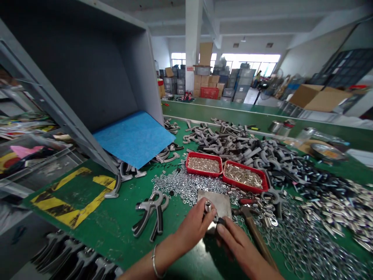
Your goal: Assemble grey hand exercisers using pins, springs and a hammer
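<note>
My left hand (194, 223), with a bangle at the wrist, is closed round a small silver cylindrical metal part (208, 207) that sticks up from the fingers. Close beside it my right hand (236, 237) pinches a small dark piece (220, 221) against the same group of parts. Fingers partly hide how these pieces join. Just beyond both hands lies a flat metal plate (223, 200). A hammer (255, 229) with a wooden handle rests to the right of my right hand. Left of my hands lies a hand gripper exerciser (151, 214) with black-padded grey handles.
Two red trays (204, 174) of small metal parts stand behind loose nuts (175, 184). Grey handles (233, 142) are heaped farther back. Rings (309, 241) and metal sleeves (335, 206) spread rightward. A large grey crate (148, 70) leans at the left, with a blue sheet (135, 138).
</note>
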Action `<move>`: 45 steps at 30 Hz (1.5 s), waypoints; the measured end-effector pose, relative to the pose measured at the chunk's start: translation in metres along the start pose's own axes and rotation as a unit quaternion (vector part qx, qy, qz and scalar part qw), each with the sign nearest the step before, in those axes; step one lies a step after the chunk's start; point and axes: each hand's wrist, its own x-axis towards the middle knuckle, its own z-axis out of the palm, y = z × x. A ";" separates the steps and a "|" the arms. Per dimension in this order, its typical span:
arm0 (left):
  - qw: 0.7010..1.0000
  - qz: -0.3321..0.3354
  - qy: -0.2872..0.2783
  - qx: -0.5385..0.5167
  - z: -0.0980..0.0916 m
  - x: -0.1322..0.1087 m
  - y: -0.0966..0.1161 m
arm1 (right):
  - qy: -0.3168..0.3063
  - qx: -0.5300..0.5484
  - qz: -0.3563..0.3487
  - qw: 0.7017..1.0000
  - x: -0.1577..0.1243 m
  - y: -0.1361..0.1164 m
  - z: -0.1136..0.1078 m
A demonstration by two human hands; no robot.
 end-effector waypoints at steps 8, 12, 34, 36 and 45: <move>0.996 -0.029 -0.047 -0.071 -0.010 -0.002 -0.008 | -0.135 -0.026 0.115 0.984 -0.001 0.015 -0.007; 0.993 -0.081 -0.005 -0.087 -0.007 -0.007 -0.014 | 0.085 -0.346 -0.132 0.925 0.000 0.009 -0.011; 0.999 0.009 0.033 -0.030 0.003 -0.009 -0.003 | 0.047 -0.126 -0.079 0.988 0.001 0.014 -0.006; 0.998 0.059 0.005 0.005 0.005 -0.011 -0.004 | -0.058 -0.012 0.047 0.997 0.001 0.015 -0.006; 0.997 0.058 0.054 -0.005 0.022 -0.012 -0.013 | 0.042 -0.171 -0.072 0.982 -0.002 0.012 -0.009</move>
